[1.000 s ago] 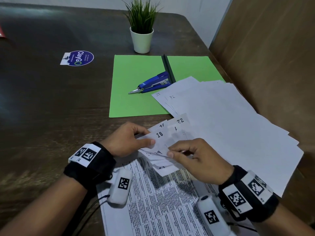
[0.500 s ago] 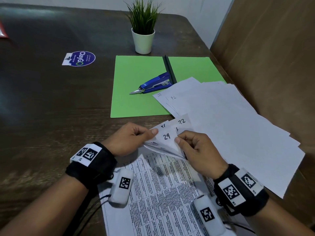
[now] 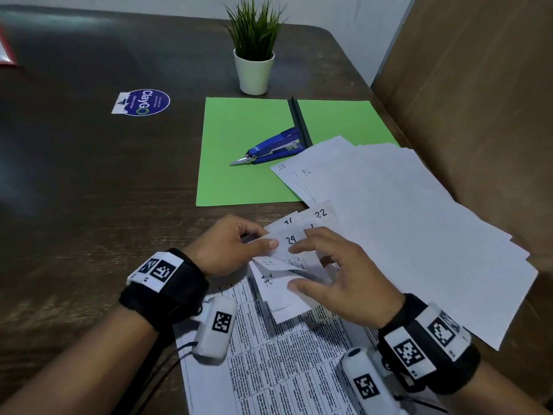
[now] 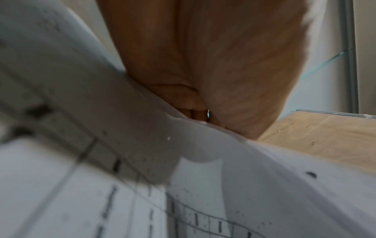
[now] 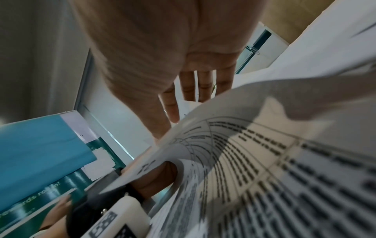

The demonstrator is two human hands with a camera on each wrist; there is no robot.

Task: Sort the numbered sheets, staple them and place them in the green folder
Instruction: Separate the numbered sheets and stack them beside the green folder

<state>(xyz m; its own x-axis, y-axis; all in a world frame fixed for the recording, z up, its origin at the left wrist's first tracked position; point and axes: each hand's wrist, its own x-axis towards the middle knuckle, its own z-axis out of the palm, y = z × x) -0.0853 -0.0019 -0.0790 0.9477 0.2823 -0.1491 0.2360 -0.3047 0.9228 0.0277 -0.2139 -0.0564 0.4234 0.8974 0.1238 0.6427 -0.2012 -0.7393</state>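
Sorting is in hand. The left hand (image 3: 230,245) pinches the corner of the sheet marked 29 (image 3: 289,241) between thumb and fingers, holding the fanned numbered sheets (image 3: 281,283). The right hand (image 3: 335,280), fingers spread and loose, rests on them. Next, probably, it must pick the right number. Beyond lie the green folder (image 3: 239,163), open, and the stapler (image 3: 273,146).

A dark wooden table (image 3: 89,205) stands against a brown panel (image 3: 478,115) and pale wall (image 3: 344,13).
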